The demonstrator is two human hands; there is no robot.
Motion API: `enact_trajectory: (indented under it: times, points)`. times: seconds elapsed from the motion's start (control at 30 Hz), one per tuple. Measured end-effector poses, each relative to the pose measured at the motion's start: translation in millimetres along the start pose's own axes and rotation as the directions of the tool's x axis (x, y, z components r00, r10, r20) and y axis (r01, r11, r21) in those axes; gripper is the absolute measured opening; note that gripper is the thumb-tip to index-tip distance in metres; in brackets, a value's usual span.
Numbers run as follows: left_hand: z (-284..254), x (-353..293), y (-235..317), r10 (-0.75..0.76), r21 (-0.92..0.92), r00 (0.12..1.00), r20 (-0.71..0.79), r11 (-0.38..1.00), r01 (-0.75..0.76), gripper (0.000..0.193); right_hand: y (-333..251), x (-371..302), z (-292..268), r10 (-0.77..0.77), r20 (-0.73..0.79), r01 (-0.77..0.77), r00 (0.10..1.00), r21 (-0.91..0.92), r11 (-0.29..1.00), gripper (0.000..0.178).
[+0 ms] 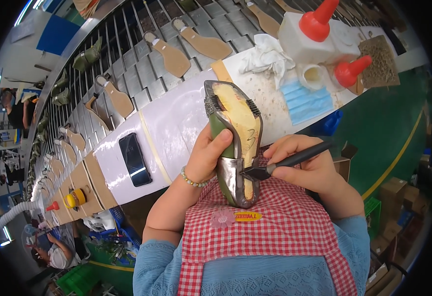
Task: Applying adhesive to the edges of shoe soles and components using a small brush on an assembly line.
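My left hand (208, 153) grips a green and metallic shoe upper (230, 180), sole side up, by its side. A yellowish insole (240, 118) lies within its dark folded-in edge, with pleats near the far end and a pen mark. My right hand (307, 165) is closed round a black-handled tool (302, 155) with a flat, tapered head. Its tip touches the dark edge of the shoe's underside; whether it is a brush or a blade I cannot tell. The shoe is held above my red checked apron (275, 222).
A phone (135, 160) lies on the white bench top (171, 103). Beyond, a slatted conveyor (142, 64) carries several tan soles (172, 57). At the right stand a white container with a red nozzle (317, 22), a small cup (312, 75), a cloth (269, 56) and a blue mask (305, 100).
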State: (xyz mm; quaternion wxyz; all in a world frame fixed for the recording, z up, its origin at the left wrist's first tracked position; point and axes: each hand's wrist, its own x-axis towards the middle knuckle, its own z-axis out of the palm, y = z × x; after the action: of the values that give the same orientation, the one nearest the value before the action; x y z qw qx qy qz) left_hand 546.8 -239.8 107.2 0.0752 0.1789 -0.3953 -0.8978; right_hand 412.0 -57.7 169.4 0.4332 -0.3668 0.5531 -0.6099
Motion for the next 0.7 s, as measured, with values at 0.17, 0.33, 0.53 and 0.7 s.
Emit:
enact_trajectory:
  times: [0.17, 0.33, 0.53, 0.7]
  points:
    - [-2, -4, -2, -0.004, 0.041, 1.000, 0.004, 0.999, 0.004, 0.057, -1, 1, 7, -0.180, -0.091, 0.146, 0.979, -0.293, 0.945, 0.018]
    - [-3, -7, -3, 0.002, 0.070, 1.000, -0.006, 0.998, -0.002, 0.056, -6, -1, 8, -0.310, 0.037, 0.289, 0.950, -0.480, 0.828, 0.018]
    - [-6, -8, -3, -0.021, 0.059, 1.000, 0.004, 0.998, 0.021, 0.054, -6, -5, 10, -0.201, 0.143, 0.238, 0.969, -0.322, 0.916, 0.017]
    - [-7, -9, 1, 0.006, 0.034, 1.000, -0.011, 0.999, -0.006, 0.052, -9, -5, 9, -0.064, 0.095, 0.071, 0.993, -0.065, 0.995, 0.016]
